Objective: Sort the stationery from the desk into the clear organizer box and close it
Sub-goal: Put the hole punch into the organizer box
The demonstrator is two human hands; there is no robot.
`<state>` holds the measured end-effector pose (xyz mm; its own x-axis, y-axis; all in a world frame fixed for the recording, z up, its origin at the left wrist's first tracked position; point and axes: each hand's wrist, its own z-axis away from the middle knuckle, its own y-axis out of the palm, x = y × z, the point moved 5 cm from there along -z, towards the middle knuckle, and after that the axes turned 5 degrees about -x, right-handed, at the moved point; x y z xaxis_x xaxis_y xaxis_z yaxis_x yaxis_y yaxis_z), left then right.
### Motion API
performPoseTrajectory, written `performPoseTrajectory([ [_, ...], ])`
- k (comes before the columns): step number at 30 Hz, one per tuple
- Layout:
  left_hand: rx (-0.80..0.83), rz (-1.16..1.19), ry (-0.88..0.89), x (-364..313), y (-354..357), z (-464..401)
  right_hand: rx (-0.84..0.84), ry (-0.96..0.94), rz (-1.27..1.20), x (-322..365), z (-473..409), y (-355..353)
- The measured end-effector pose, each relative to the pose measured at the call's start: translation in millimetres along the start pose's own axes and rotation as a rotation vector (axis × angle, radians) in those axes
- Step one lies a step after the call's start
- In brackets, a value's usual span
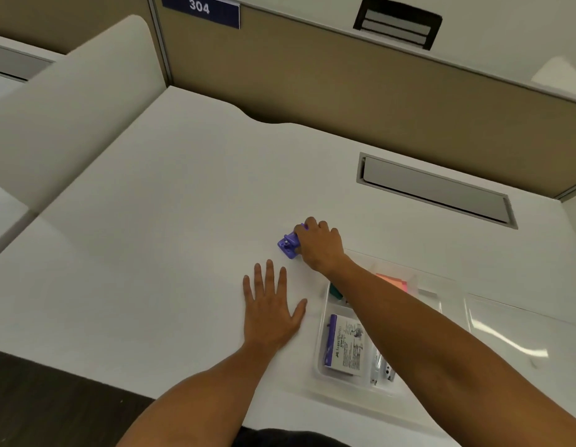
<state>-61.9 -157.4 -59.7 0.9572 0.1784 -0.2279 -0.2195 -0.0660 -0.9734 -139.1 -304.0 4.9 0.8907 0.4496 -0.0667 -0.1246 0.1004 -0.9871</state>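
A small purple stapler [289, 244] lies on the white desk [170, 201], and my right hand [320, 245] is closed around its far end. My left hand [269, 309] rests flat on the desk with fingers spread, holding nothing. The clear organizer box [322, 356] stands open under my right forearm. In it I see a white and purple packet [343, 345], pink and orange sticky notes [394, 282], a green item [336, 291] and a small metal piece [385, 371]. Its clear lid [512, 337] lies flat to the right.
A grey cable flap [435, 188] is set into the desk at the back right. A tan partition wall [312, 79] with a blue "304" sign [200, 9] closes the back. A white side divider [70, 108] stands at the left.
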Motion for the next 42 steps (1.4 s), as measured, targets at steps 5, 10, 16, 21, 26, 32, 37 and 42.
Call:
performPoseTrajectory([
  [5,0.018,0.002,-0.008,-0.5,0.1,0.1,0.013,0.064,-0.066,4.9,-3.3,2.8],
  [10,0.007,0.006,-0.002,-1.4,-0.3,0.3,0.069,0.087,-0.116,4.2,-6.0,3.7],
  [16,-0.007,0.007,0.013,-1.1,-3.3,2.4,0.113,0.315,-0.529,-30.9,-16.5,-1.8],
  [21,0.001,0.011,0.019,-1.1,-3.5,3.5,0.031,0.674,-1.246,-66.4,-1.5,-28.3],
  [26,0.001,0.001,0.019,-1.0,-2.2,4.0,-0.041,0.811,-2.086,-100.1,56.2,-55.9],
  [32,-0.005,-0.003,0.021,-0.1,1.4,4.4,-0.225,0.845,-2.192,-159.8,145.8,-51.5],
  [37,-0.009,-0.021,0.033,0.0,4.3,5.1,-0.341,0.996,-1.882,-202.7,206.9,-34.9],
  [42,-0.020,-0.030,0.057,0.4,6.1,5.4,-0.221,1.045,-1.242,-218.8,237.3,-10.8],
])
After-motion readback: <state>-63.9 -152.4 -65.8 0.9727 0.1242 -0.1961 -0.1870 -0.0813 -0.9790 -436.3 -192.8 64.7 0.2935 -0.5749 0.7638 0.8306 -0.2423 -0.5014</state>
